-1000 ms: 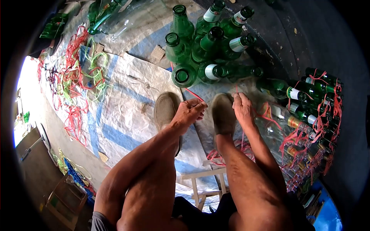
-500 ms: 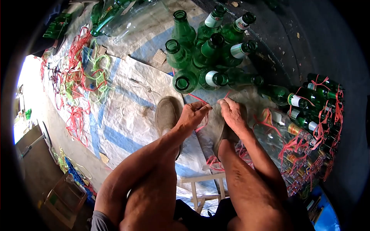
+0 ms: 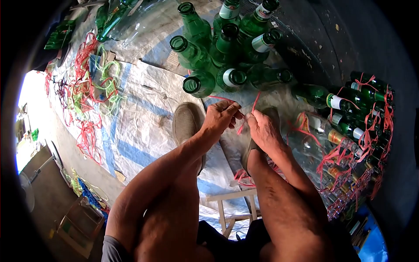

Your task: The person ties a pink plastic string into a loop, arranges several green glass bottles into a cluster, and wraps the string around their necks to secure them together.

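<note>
A red plastic string (image 3: 256, 100) runs from the near side of a cluster of upright green glass bottles (image 3: 199, 83) to both my hands. My left hand (image 3: 221, 117) is closed, pinching one length of it between thumb and fingers. Close beside it, my right hand (image 3: 263, 129) grips the other length, which rises toward the bottles. A loose bit of string hangs between the hands. Both hands are over the ground sheet in front of the bottles, above my shoes. Where the string passes behind the bottles is mostly hidden.
More green bottles (image 3: 312, 95), tied with red string, lie stacked at the right. Tangled red and yellow-green string (image 3: 87, 91) lies at the left on the white-and-blue sheet (image 3: 139, 150). A wooden stool (image 3: 231, 195) is below me; clear plastic (image 3: 139, 19) lies at the upper left.
The view has shifted, so the bottles appear higher and further left. My left hand has turned slightly, its fingers now showing below the thumb. Both hands still hold the string.
</note>
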Available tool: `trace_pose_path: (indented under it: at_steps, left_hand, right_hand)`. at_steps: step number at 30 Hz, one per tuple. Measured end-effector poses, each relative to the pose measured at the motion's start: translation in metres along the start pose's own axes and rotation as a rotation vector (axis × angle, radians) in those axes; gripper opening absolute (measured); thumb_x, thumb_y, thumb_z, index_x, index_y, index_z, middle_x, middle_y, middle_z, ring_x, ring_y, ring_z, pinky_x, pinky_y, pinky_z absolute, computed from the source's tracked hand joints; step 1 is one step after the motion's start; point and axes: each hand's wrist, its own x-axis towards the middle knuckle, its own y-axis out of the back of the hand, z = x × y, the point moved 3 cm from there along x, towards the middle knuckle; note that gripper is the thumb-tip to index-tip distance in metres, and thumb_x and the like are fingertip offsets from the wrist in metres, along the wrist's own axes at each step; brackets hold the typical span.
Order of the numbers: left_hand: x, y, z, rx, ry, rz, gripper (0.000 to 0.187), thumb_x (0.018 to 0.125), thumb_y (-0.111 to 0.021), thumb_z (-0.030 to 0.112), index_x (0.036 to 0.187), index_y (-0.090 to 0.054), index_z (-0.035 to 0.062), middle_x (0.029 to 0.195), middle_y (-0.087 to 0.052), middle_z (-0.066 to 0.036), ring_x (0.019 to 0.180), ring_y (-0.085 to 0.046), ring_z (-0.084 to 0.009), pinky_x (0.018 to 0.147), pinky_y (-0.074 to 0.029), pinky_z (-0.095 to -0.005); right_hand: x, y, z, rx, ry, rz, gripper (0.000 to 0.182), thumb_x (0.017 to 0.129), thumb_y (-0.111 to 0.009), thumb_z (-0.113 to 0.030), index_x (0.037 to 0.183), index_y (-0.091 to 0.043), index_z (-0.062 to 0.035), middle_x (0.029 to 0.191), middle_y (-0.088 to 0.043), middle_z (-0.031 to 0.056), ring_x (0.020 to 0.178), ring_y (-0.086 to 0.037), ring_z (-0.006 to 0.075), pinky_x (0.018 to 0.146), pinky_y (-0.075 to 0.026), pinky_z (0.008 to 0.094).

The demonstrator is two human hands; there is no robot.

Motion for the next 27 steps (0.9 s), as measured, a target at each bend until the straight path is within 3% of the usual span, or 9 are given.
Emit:
trace_pose_path:
  at_steps: [2, 8, 9, 12, 16, 19, 25, 27]
  left_hand:
    - [0.001, -0.002, -0.001, -0.011, -0.006, -0.009, 0.026, 0.103, -0.061, 0.027, 0.099, -0.07, 0.0034, 0.086, -0.073, -0.005, 0.066, -0.061, -0.0098, 0.061, -0.05, -0.0252]
    - [0.004, -0.004, -0.004, -0.078, -0.025, -0.076, 0.026, 0.104, -0.058, 0.024, 0.101, -0.068, 0.0004, 0.096, -0.075, -0.01, 0.08, -0.07, -0.0163, 0.07, -0.057, -0.0318]
    - [0.004, -0.004, -0.006, -0.112, -0.021, -0.08, 0.027, 0.104, -0.058, 0.024, 0.101, -0.068, -0.0003, 0.097, -0.075, -0.011, 0.083, -0.071, -0.0177, 0.073, -0.058, -0.0333]
    - [0.007, -0.006, -0.009, -0.134, -0.037, -0.084, 0.027, 0.105, -0.058, 0.024, 0.101, -0.068, -0.0015, 0.099, -0.075, -0.014, 0.086, -0.072, -0.0206, 0.078, -0.06, -0.0363]
    - [0.005, -0.008, -0.009, -0.193, 0.022, -0.071, 0.027, 0.105, -0.058, 0.024, 0.099, -0.067, -0.0008, 0.096, -0.075, -0.014, 0.081, -0.072, -0.0203, 0.077, -0.06, -0.0349]
    - [0.005, -0.009, -0.008, -0.215, 0.051, -0.062, 0.026, 0.105, -0.059, 0.024, 0.094, -0.066, 0.0013, 0.082, -0.07, -0.008, 0.068, -0.064, -0.0144, 0.065, -0.054, -0.029]
    - [0.008, -0.007, -0.012, -0.212, 0.032, -0.097, 0.027, 0.105, -0.06, 0.028, 0.084, -0.061, 0.0108, 0.066, -0.045, 0.006, 0.054, -0.035, -0.0052, 0.05, -0.027, -0.0239]
    - [0.007, -0.005, -0.01, -0.135, 0.049, -0.072, 0.027, 0.104, -0.061, 0.029, 0.083, -0.06, 0.0133, 0.065, -0.044, 0.008, 0.053, -0.033, -0.0036, 0.049, -0.025, -0.0231]
  right_hand:
    - [-0.002, 0.002, -0.002, 0.001, -0.044, -0.121, 0.029, 0.099, -0.054, -0.021, 0.08, -0.061, -0.0012, 0.072, -0.064, 0.0254, 0.066, -0.064, 0.0434, 0.058, -0.049, 0.049]
    - [-0.013, -0.037, 0.021, 0.177, 0.038, -0.124, 0.026, 0.097, -0.052, -0.019, 0.09, -0.068, 0.0004, 0.078, -0.067, 0.0253, 0.071, -0.067, 0.0432, 0.063, -0.053, 0.0484]
    - [-0.01, -0.043, 0.019, 0.223, 0.034, -0.19, 0.025, 0.097, -0.053, -0.016, 0.098, -0.07, 0.0016, 0.089, -0.07, 0.026, 0.081, -0.069, 0.0422, 0.069, -0.055, 0.0464]
    - [-0.011, -0.047, 0.008, 0.054, 0.256, -0.136, 0.022, 0.097, -0.047, -0.006, 0.099, -0.068, 0.0002, 0.088, -0.071, 0.0169, 0.078, -0.069, 0.0332, 0.072, -0.054, 0.0394]
    - [-0.013, -0.06, 0.011, 0.271, 0.204, -0.171, 0.022, 0.1, -0.047, -0.01, 0.095, -0.067, -0.0006, 0.081, -0.069, 0.0139, 0.072, -0.067, 0.027, 0.068, -0.052, 0.0367]
    - [-0.017, -0.055, 0.011, 0.343, -0.006, -0.358, 0.026, 0.101, -0.049, -0.016, 0.09, -0.066, -0.0003, 0.073, -0.066, 0.0108, 0.069, -0.065, 0.0225, 0.065, -0.05, 0.0348]
    - [-0.018, -0.037, 0.007, 0.105, 0.053, -0.439, 0.031, 0.098, -0.058, -0.021, 0.079, -0.067, 0.0015, 0.07, -0.068, 0.0119, 0.063, -0.063, 0.0197, 0.059, -0.048, 0.0327]
    - [-0.015, -0.028, 0.011, 0.195, 0.032, -0.247, 0.019, 0.093, -0.062, -0.015, 0.083, -0.067, 0.0006, 0.071, -0.066, 0.0182, 0.063, -0.064, 0.0295, 0.058, -0.049, 0.0384]
